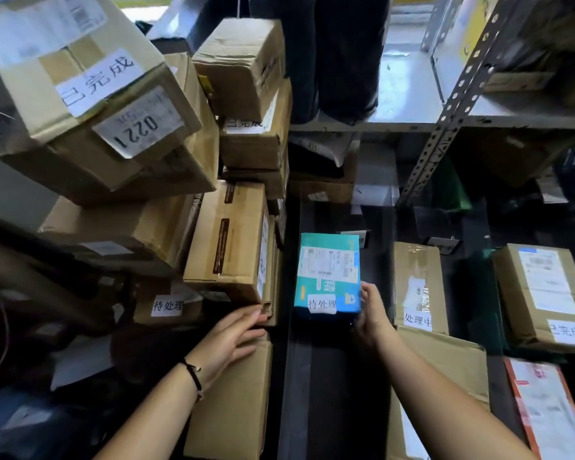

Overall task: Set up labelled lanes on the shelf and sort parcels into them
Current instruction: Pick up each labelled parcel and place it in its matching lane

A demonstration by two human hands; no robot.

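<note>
A teal parcel (327, 277) with a white shipping label and a handwritten white tag lies on the dark shelf (332, 376) in the middle. My right hand (372, 313) holds its near right corner, fingers curled round the edge. My left hand (233, 333) lies flat with straight fingers against a brown carton (233, 244) at the bottom of the left stack. Further right stand a taped carton (417, 287) and a carton (541, 293) with a printed label, each carrying a handwritten white tag.
A tall leaning stack of cartons (113, 111) fills the left side, several with handwritten tags. A perforated metal upright (445, 127) and an upper shelf board (412, 124) cross the right. More cartons (233, 410) and a red-edged parcel (548, 413) lie near me.
</note>
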